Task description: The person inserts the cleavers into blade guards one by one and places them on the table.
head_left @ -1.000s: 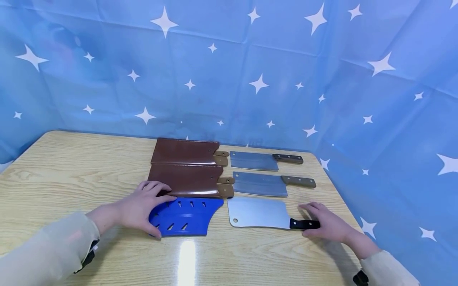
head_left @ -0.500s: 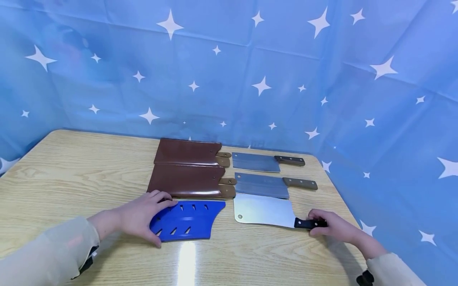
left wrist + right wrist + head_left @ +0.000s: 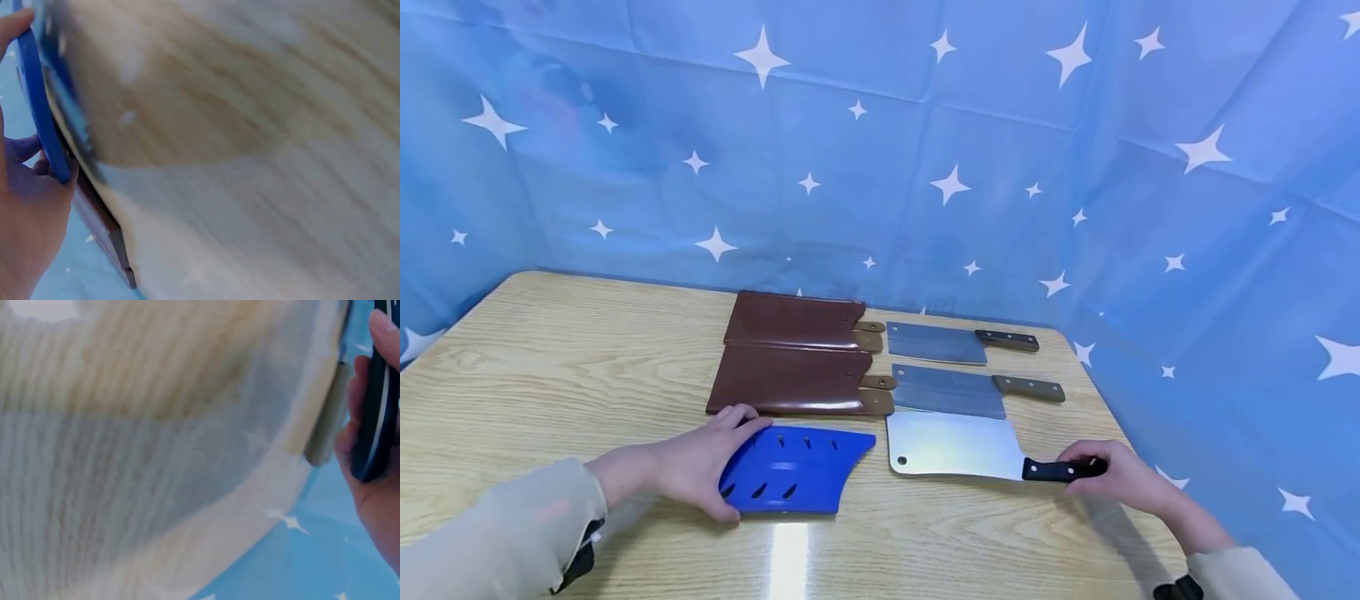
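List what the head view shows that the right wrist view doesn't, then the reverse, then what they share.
Head only: the left hand at the blue sheath, the near brown sheath, the far brown sheath, and the held cleaver's blade.

Right wrist only: a pale line running along the black handle.

Both: the right hand gripping that handle, a brown handle, the tabletop, the starry backdrop.

The right hand (image 3: 1112,479), spread about the black handle (image 3: 1047,470) a second ago, now grips it. That silver cleaver (image 3: 955,446) has shifted rightward, its far edge meeting the middle cleaver (image 3: 946,389) in the head view. The blue sheath (image 3: 801,473) now sits farther from the nearer brown sheath (image 3: 790,382).
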Tool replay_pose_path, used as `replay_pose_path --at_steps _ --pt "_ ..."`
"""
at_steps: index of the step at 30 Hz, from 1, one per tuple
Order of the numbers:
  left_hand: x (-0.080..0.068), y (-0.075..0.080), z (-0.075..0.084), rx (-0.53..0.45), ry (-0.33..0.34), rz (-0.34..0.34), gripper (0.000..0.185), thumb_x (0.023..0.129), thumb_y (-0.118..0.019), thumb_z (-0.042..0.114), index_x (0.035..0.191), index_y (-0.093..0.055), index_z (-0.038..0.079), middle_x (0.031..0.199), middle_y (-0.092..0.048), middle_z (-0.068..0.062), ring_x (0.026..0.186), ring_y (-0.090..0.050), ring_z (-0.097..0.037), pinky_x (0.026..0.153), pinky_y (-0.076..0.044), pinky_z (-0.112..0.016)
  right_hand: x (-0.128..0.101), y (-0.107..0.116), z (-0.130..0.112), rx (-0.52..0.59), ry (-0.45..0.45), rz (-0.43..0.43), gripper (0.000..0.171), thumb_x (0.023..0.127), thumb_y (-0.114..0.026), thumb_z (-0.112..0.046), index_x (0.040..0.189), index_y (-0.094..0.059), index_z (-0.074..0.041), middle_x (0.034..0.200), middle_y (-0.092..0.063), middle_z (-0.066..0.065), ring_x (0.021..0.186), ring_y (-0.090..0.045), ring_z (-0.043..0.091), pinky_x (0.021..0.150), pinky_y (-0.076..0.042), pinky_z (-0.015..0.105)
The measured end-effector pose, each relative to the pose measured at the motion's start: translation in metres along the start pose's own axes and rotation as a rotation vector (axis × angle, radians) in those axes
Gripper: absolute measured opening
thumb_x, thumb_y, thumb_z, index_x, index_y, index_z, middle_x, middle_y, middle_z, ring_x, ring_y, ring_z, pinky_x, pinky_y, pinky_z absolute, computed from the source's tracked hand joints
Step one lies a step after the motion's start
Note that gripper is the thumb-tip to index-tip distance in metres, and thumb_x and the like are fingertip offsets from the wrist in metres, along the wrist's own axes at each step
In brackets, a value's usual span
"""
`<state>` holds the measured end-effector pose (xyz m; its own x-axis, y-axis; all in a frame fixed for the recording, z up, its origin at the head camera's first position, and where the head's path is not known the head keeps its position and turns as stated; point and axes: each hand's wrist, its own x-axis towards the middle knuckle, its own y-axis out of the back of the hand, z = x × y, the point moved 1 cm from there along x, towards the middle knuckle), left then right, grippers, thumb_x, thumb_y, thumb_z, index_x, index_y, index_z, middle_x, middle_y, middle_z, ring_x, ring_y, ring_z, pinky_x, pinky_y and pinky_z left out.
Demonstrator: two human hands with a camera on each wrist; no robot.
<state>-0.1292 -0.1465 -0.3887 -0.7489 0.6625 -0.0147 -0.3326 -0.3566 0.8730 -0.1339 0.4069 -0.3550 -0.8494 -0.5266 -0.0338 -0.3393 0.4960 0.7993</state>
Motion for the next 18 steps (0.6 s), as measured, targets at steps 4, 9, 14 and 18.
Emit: replay_pose_path --at_steps 4,9,14,18 --pt "0.004 0.01 -0.002 -0.091 -0.001 0.008 0.104 0.058 -0.083 0.043 0.14 -0.035 0.001 0.127 -0.036 -0.01 0.114 -0.043 -0.025 0.086 -0.047 -0.038 -0.006 0.008 -0.005 0.022 0.031 0.027 0.025 0.077 -0.072 -0.003 0.101 -0.068 -0.006 0.094 -0.065 -0.017 0.079 -0.057 -0.004 0.061 -0.047 0.021" --pt "0.013 0.026 -0.011 -0.121 0.04 0.031 0.1 0.061 -0.082 0.038 0.139 -0.035 -0.002 0.128 -0.037 -0.012 0.114 -0.045 -0.028 0.086 -0.045 -0.04 -0.006 0.016 -0.01 0.012 0.04 0.049 0.025 0.077 -0.072 -0.001 0.102 -0.069 -0.007 0.096 -0.063 -0.023 0.079 -0.057 -0.004 0.061 -0.047 0.021" --pt "0.017 0.031 -0.016 -0.096 0.067 0.003 0.094 0.065 -0.078 0.04 0.138 -0.037 -0.002 0.129 -0.04 -0.015 0.115 -0.043 -0.03 0.086 -0.043 -0.042 -0.008 0.022 -0.013 0.069 0.012 0.003 0.026 0.081 -0.069 -0.001 0.106 -0.068 -0.006 0.099 -0.061 -0.022 0.078 -0.058 -0.001 0.059 -0.048 0.023" --pt "0.019 0.034 -0.016 -0.144 0.072 -0.018 0.098 0.066 -0.078 0.04 0.141 -0.033 -0.002 0.129 -0.04 -0.014 0.116 -0.043 -0.03 0.087 -0.043 -0.042 -0.011 0.029 -0.019 0.054 -0.018 0.042 0.027 0.08 -0.069 0.001 0.106 -0.068 -0.008 0.101 -0.06 -0.025 0.085 -0.057 -0.004 0.063 -0.049 0.022"
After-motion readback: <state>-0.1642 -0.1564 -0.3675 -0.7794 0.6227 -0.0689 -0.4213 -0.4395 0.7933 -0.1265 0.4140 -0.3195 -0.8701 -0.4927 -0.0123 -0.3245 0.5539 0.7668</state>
